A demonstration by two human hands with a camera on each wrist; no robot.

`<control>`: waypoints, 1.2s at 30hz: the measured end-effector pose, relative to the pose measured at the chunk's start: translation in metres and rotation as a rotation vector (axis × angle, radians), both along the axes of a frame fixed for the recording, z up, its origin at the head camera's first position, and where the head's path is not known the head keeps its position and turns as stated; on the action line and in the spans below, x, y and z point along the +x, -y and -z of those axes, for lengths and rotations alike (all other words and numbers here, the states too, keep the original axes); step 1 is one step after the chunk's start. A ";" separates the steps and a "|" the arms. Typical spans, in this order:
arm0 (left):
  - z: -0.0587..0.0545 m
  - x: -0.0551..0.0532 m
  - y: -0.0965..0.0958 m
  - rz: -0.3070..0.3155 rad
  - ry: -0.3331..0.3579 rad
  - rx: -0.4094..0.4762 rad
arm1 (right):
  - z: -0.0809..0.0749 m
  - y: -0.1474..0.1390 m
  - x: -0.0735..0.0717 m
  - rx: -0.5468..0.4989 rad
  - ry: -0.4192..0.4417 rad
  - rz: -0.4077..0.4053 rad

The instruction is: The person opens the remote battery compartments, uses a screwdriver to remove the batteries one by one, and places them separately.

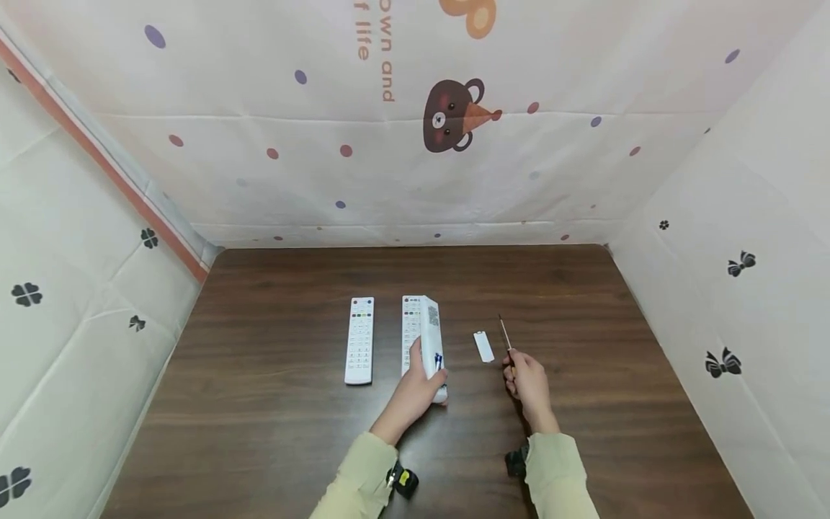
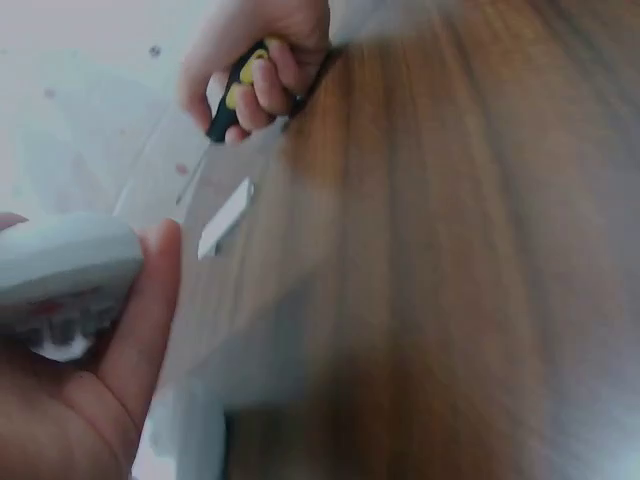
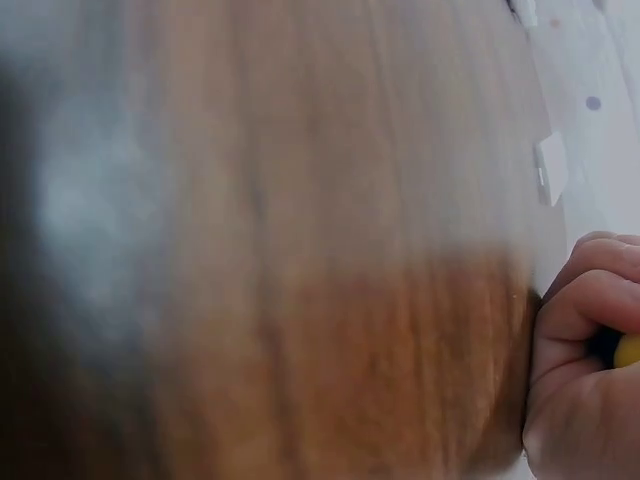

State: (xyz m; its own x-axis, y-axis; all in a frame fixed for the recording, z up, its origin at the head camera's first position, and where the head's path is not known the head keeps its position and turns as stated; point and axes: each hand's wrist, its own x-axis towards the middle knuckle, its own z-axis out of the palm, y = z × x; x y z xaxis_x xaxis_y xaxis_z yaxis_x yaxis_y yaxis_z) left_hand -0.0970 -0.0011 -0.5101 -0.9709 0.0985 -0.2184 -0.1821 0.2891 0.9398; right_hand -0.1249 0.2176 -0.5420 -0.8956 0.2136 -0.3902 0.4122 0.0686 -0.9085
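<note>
My left hand (image 1: 413,395) grips a white remote control (image 1: 431,333), turned on its edge so the back shows with a label and an uncovered battery compartment. In the left wrist view this remote fills the left side, with the thumb along it. My right hand (image 1: 532,387) holds a screwdriver (image 1: 504,333), its thin shaft pointing away from me. Its black and yellow handle shows in the left wrist view, wrapped by the fingers. Between the hands a small white battery cover (image 1: 483,347) lies on the table, just left of the screwdriver.
Another white remote (image 1: 410,317) lies face up, partly hidden behind the held one. Farther left is a third white remote (image 1: 359,340), also face up. All lie on a dark wooden table (image 1: 279,418), with patterned white cloth (image 1: 259,180) along its back and both sides.
</note>
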 end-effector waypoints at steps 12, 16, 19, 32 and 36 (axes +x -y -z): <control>0.005 -0.044 -0.032 0.021 -0.077 -0.440 | 0.004 0.017 -0.008 -0.026 0.016 0.013; 0.007 -0.057 -0.041 0.046 -0.082 -0.566 | 0.004 0.018 -0.009 -0.011 0.013 0.010; 0.009 -0.064 -0.047 0.054 -0.083 -0.667 | 0.003 0.018 -0.010 0.010 0.017 0.001; 0.003 -0.071 -0.083 0.116 -0.116 -0.906 | -0.001 0.008 -0.008 0.066 0.008 0.022; 0.006 -0.073 -0.089 0.120 -0.111 -0.907 | -0.001 0.004 -0.008 0.076 0.013 0.027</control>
State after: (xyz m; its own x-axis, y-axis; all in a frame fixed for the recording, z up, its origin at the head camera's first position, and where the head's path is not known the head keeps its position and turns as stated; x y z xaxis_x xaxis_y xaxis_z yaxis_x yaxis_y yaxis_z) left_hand -0.1695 0.0883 -0.5159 -0.9852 0.0366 -0.1675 -0.0256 0.9347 0.3546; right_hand -0.1332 0.2138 -0.5405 -0.8841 0.2672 -0.3834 0.4265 0.1263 -0.8956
